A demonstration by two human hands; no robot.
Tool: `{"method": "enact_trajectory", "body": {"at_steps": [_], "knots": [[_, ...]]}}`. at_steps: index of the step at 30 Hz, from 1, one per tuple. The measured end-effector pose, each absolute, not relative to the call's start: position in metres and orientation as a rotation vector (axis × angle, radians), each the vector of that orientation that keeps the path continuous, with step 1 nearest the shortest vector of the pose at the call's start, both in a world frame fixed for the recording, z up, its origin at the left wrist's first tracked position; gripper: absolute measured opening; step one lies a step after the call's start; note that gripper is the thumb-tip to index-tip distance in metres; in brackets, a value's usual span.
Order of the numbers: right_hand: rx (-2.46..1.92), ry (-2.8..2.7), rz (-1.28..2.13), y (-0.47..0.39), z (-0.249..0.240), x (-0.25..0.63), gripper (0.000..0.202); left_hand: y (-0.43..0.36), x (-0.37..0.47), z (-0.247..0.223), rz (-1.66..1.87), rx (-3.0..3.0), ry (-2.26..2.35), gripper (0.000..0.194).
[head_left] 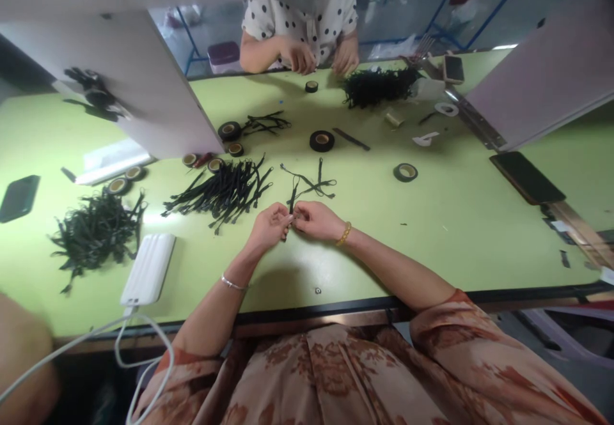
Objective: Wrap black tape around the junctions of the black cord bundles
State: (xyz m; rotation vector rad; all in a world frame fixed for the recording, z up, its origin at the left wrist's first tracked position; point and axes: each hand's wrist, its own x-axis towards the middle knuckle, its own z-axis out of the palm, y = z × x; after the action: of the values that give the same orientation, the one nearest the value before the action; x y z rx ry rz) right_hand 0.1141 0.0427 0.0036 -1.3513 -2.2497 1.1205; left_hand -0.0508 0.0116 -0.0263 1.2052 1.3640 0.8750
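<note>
My left hand (pixel 271 225) and my right hand (pixel 317 220) meet over the front middle of the table, fingers pinched together on a short black taped cable (pixel 292 198). Its looped upper end sticks up between them, and a dark tip shows below. The stretch under my fingertips is hidden. Just beyond my hands lie a few loose thin black cables (pixel 314 185). To their left spreads a heap of black taped cables (pixel 225 188). A roll of black tape (pixel 322 140) lies farther back, beside a dark flat blade-like strip (pixel 352 139).
A white power bank (pixel 148 268) with a white cord and another black cable heap (pixel 98 230) lie left. Another black tape roll (pixel 405 172) and a phone (pixel 527 177) are right. Upright panels (pixel 158 80) flank the table. Opposite, a co-worker's hands (pixel 300 56) work near a cable pile.
</note>
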Motion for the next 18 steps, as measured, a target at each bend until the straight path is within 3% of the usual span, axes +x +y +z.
{"method": "enact_trajectory", "body": {"at_steps": [11, 18], "knots": [[-1.448, -2.338, 0.917, 0.0376, 0.0044, 0.1112, 0.012, 0.0076, -0.0495, -0.0236, 0.815, 1.449, 1.449, 0.018], [-1.395, -2.351, 0.921, 0.0379, 0.0018, 0.1146, 0.015, 0.0150, -0.0547, -0.0281, 0.703, 1.125, 1.238, 0.034]]}}
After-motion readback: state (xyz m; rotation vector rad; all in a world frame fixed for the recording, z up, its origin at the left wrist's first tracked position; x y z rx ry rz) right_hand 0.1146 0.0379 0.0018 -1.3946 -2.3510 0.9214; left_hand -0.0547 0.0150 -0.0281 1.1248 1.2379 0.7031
